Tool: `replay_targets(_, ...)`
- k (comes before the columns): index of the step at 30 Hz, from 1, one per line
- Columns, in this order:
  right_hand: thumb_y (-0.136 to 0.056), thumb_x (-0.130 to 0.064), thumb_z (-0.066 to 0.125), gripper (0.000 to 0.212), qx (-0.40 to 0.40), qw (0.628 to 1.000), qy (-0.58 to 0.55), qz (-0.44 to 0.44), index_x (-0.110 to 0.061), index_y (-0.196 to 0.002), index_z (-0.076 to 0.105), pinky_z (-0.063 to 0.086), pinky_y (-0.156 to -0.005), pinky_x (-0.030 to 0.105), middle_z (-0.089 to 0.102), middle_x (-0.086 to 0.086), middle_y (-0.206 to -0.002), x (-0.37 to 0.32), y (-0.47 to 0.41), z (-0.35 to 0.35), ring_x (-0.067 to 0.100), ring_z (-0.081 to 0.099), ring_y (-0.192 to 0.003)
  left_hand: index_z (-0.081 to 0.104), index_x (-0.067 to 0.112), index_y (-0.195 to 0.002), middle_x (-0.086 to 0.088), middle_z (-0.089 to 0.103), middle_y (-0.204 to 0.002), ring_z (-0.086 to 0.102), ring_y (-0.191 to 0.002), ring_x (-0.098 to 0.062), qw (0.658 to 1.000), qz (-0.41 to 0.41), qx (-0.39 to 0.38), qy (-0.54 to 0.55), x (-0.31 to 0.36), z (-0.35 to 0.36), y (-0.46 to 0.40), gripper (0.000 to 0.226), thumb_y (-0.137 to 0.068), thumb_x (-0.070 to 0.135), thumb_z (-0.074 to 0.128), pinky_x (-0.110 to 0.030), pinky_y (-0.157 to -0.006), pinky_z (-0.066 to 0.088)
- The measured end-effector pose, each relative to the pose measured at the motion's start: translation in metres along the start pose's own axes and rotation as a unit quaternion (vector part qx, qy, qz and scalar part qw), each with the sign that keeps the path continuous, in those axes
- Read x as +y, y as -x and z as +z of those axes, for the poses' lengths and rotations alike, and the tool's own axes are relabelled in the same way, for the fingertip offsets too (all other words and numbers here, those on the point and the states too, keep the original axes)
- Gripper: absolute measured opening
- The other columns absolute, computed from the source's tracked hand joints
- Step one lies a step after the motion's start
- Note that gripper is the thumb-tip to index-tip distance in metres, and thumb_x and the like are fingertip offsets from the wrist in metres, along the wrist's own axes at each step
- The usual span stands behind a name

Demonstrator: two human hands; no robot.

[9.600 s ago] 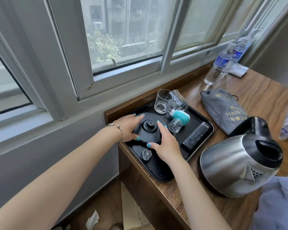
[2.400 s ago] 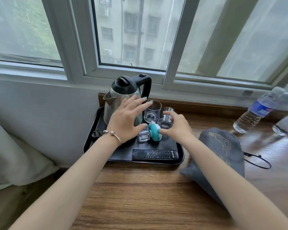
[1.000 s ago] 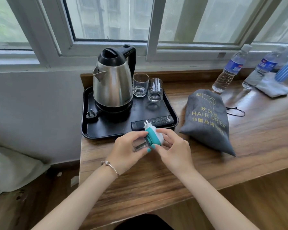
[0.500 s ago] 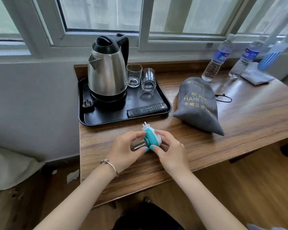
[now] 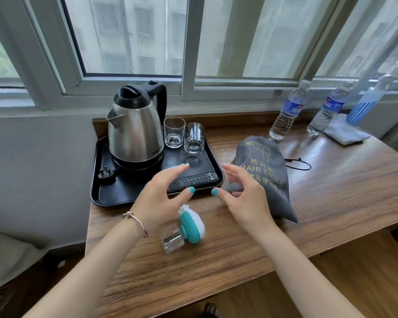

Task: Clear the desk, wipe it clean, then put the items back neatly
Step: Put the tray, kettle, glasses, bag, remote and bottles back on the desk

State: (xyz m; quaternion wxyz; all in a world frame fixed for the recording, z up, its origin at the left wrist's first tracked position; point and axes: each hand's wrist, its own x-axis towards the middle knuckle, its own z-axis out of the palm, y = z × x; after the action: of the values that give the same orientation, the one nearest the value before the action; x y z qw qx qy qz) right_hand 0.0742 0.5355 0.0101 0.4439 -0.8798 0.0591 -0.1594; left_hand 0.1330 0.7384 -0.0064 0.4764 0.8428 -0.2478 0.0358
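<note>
On the desk (image 5: pixel 331 203) near the tray (image 5: pixel 106 193), I see the plug-in (image 5: pixel 189 228) lying free; my left hand (image 5: pixel 161 196) and right hand (image 5: pixel 246 198) hover above it, fingers spread, holding nothing

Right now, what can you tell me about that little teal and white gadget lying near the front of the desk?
The plug-in vaporizer lies on its side on the wooden desk, just in front of the black tray. It has a rounded teal and white plastic head, with a small clear bottle fixed to it that points toward the desk's front edge; what looks like plug prongs points toward the tray. Neither hand touches it: the left hand and right hand hover open above it.
</note>
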Motion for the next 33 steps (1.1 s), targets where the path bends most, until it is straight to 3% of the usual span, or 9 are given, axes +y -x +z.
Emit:
replay_targets(4,-0.076,-0.025,0.084,0.065,-0.020,0.998,0.022,-0.054,-0.030,-0.133,0.055,0.051,-0.098,0.039,0.055,-0.022,-0.120,-0.006,-0.065,-0.016,0.005,0.055,-0.118,0.034,0.026,-0.147,0.006,0.030,-0.154,0.014,-0.146,-0.008,0.997,0.022,0.018,-0.076,0.013,-0.003,-0.051,0.064,-0.087,0.046,0.044,-0.030,-0.121,0.013)
replay_targets(7,-0.074,-0.028,0.085,0.074,-0.082,0.992,0.036,-0.095,-0.027,-0.138,0.050,0.046,-0.104,0.034,0.055,-0.014,-0.134,-0.010,-0.118,-0.020,0.005,0.050,-0.125,0.019,0.030,-0.151,0.002,0.012,-0.160,0.001,-0.149,-0.016,0.979,0.036,0.014,-0.202,0.013,-0.006,-0.089,0.069,-0.089,0.055,0.035,-0.025,-0.119,0.000)
replay_targets(9,-0.072,-0.033,0.086,0.085,-0.152,0.979,0.075,-0.114,-0.028,-0.144,0.042,0.039,-0.110,0.033,0.047,-0.010,-0.145,-0.010,-0.154,-0.020,0.006,0.042,-0.133,0.009,0.033,-0.152,0.000,0.004,-0.161,-0.004,-0.149,-0.017,0.968,0.025,-0.002,-0.249,0.005,-0.006,-0.112,0.070,-0.094,0.053,0.043,-0.029,-0.120,0.000)
replay_targets(11,-0.070,-0.035,0.087,0.097,-0.216,0.961,0.125,-0.123,-0.026,-0.150,0.033,0.032,-0.115,0.034,0.037,-0.007,-0.153,-0.006,-0.188,-0.016,0.010,0.033,-0.141,0.000,0.035,-0.152,0.003,-0.004,-0.161,-0.009,-0.148,-0.015,0.965,0.002,-0.025,-0.262,-0.006,-0.006,-0.129,0.079,-0.093,0.052,0.050,-0.035,-0.121,0.003)
replay_targets(17,-0.063,-0.033,0.092,0.127,-0.312,0.926,0.197,-0.080,-0.021,-0.157,0.008,0.023,-0.119,0.030,0.018,0.001,-0.163,0.018,-0.250,0.015,0.017,0.022,-0.148,-0.009,0.035,-0.150,0.007,-0.014,-0.159,-0.017,-0.146,-0.010,0.969,-0.037,-0.068,-0.236,-0.025,0.011,-0.146,0.089,-0.090,0.054,0.054,-0.029,-0.118,-0.003)
replay_targets(21,-0.057,-0.040,0.092,0.131,-0.322,0.919,0.220,-0.063,-0.018,-0.157,0.009,0.028,-0.118,0.036,0.020,0.001,-0.162,0.037,-0.260,0.043,0.019,0.024,-0.147,-0.011,0.036,-0.149,0.010,-0.014,-0.159,-0.019,-0.144,-0.008,0.966,-0.055,-0.084,-0.237,-0.039,0.021,-0.149,0.088,-0.090,0.056,0.051,-0.032,-0.121,-0.002)
replay_targets(26,-0.050,-0.044,0.090,0.122,-0.302,0.927,0.213,-0.061,-0.025,-0.149,0.021,0.044,-0.105,0.044,0.044,-0.004,-0.148,0.048,-0.263,0.055,0.019,0.048,-0.132,-0.009,0.034,-0.150,0.016,-0.011,-0.157,-0.021,-0.140,-0.001,0.970,-0.062,-0.098,-0.213,-0.045,0.026,-0.151,0.085,-0.092,0.055,0.050,-0.027,-0.117,-0.004)
replay_targets(33,-0.056,-0.026,0.090,0.106,-0.266,0.945,0.171,-0.079,-0.020,-0.143,0.031,0.042,-0.102,0.031,0.053,-0.004,-0.141,0.051,-0.263,0.055,0.016,0.052,-0.127,-0.009,0.037,-0.148,0.018,-0.011,-0.156,-0.019,-0.142,-0.001,0.974,-0.062,-0.095,-0.197,-0.049,0.029,-0.152,0.087,-0.090,0.051,0.055,-0.031,-0.121,0.001)
